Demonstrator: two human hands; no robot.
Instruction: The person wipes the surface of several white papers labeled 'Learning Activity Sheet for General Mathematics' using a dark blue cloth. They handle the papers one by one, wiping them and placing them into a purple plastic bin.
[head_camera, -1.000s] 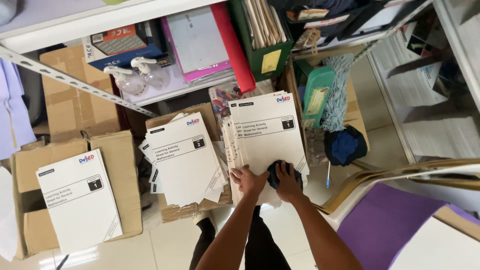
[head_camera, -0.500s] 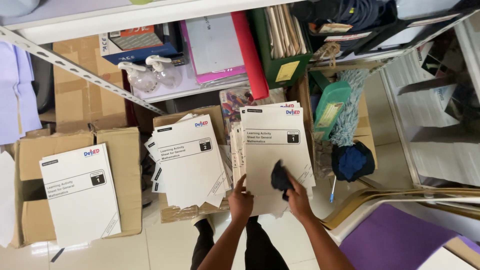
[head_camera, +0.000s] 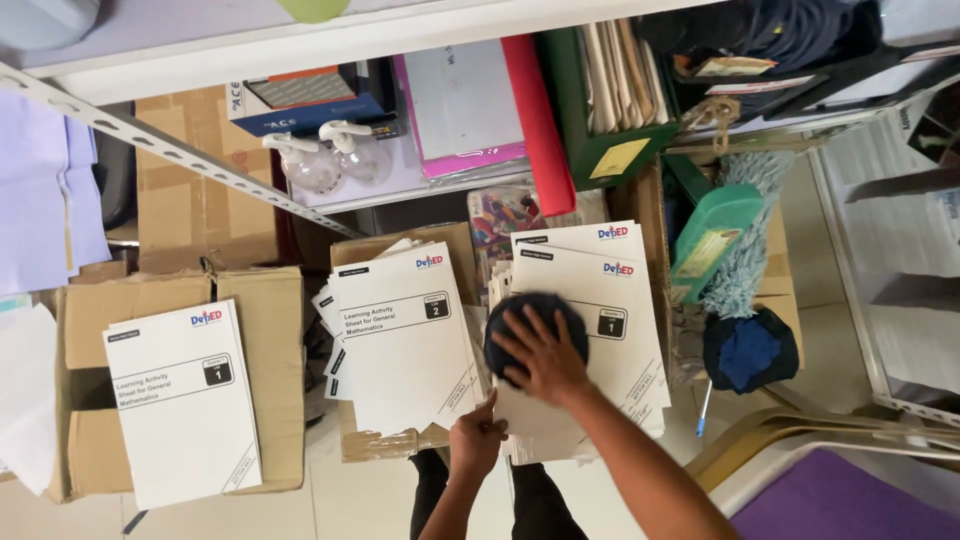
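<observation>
Right hand (head_camera: 540, 352): fingers (head_camera: 528, 325) spread flat, palm down, pressing a dark blue cloth (head_camera: 535, 310) onto the top sheet of the right-hand stack of white printed booklets (head_camera: 600, 330). The cloth lies bunched under the palm, near the middle of that cover.

Left hand (head_camera: 476, 438): at 7 o'clock from the right hand, fingers curled and pinching the near left edge of the same stack; thumb on top.

At 9 o'clock from the cloth: second, looser stack of white booklets (head_camera: 405, 335) fanned on a cardboard box (head_camera: 400, 440).

Farther at 9 o'clock: single white booklet (head_camera: 182, 400) lying on an open cardboard carton (head_camera: 265, 370).

At 3 o'clock: dark blue bundle (head_camera: 750, 350), with a green container (head_camera: 712, 240) at 2 o'clock.

At 12 o'clock: shelf (head_camera: 330, 35), two clear pump bottles (head_camera: 330, 158), red and pink folders (head_camera: 500, 110), green file box (head_camera: 600, 150).
</observation>
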